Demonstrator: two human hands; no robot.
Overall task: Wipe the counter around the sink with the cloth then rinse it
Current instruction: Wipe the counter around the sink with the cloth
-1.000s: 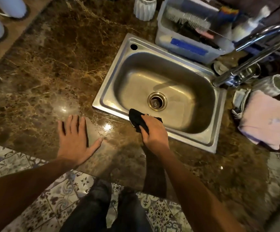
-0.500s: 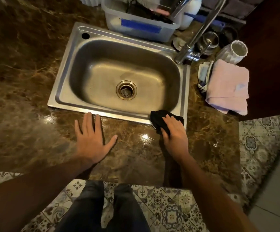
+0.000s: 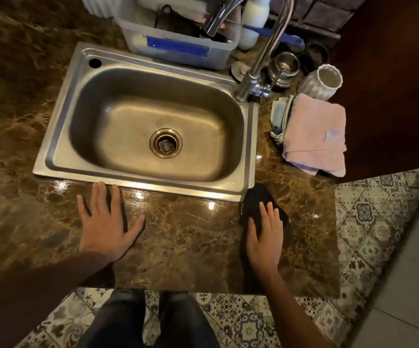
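Note:
A black cloth lies on the brown marble counter just off the near right corner of the steel sink. My right hand presses flat on the cloth with straight fingers, covering its near half. My left hand rests flat on the counter with spread fingers, its fingertips at the sink's near rim. The sink basin holds nothing but its drain. A chrome tap rises at the sink's far right corner.
A folded pink towel lies right of the sink, a white ribbed cup and a metal cup behind it. A plastic tub with brushes stands behind the sink. The counter ends just right of the cloth; patterned floor tiles lie below.
My right hand has slid the cloth rightward along the sink's near rim, off the steel and onto the counter past the corner. My left hand stays flat on the counter.

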